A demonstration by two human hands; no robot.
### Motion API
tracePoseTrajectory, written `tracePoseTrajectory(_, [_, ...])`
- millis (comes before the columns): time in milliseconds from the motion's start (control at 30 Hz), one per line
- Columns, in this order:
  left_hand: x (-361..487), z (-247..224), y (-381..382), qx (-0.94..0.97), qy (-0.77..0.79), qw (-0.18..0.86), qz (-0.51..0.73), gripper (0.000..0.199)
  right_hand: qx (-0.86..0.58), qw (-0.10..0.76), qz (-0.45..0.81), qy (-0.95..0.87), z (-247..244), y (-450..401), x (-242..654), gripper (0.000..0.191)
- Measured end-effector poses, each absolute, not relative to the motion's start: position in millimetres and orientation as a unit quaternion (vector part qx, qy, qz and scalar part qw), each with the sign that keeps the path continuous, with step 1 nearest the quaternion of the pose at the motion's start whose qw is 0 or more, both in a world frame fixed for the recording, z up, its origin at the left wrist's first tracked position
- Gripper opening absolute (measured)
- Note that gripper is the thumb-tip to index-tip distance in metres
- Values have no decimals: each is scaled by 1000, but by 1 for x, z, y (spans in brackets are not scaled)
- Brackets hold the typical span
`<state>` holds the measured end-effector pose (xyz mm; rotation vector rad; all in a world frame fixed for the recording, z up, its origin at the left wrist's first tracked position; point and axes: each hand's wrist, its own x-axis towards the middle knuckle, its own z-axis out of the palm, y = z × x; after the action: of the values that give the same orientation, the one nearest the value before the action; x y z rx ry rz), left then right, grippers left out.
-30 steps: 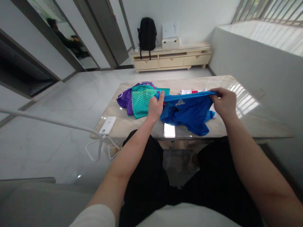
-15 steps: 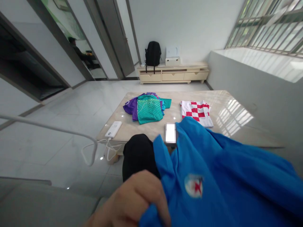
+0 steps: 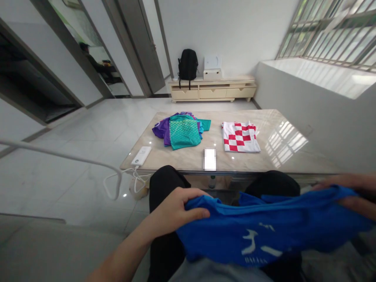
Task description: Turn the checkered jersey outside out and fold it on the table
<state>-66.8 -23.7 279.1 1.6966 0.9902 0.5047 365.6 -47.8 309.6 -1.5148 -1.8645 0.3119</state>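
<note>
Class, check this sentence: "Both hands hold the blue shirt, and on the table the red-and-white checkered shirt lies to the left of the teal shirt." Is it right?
Not quite: the head view shows the red-and-white checkered shirt to the right of the teal shirt on the table. Both hands, left hand and right hand, hold the blue shirt.

A creased, white-printed blue shirt, perhaps doubled over, stretches sideways above the lap.
</note>
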Motion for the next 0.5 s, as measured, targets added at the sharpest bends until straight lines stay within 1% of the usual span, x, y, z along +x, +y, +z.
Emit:
tracePoseTrajectory(33, [-67,276,-21,722,424,505,211,25,-573,337,148,-732,307,-43,364,38])
tracePoseTrajectory(67, [-68,272,-19,728,432,486,219,22,-560,329,178,-739,303,-39,361,34])
tracePoseTrajectory(167, [-72,261,-20,731,436,441,285,21,-551,337,250,-721,292,-34,348,28])
tracePoseTrajectory(300, [-69,249,-22,722,414,388,395,18,-582,384,278,-661,276,-32,332,22])
tracePoseTrajectory(333, [-67,245,-22,710,423,391,405,18,-585,387,282,-654,272,-31,329,21])
tracePoseTrajectory(400, [-62,236,-20,669,457,431,397,17,-589,385,289,-649,264,-27,324,21])
tracePoseTrajectory(500, [-57,225,-15,610,490,514,352,26,-606,379,299,-632,253,-21,322,23])
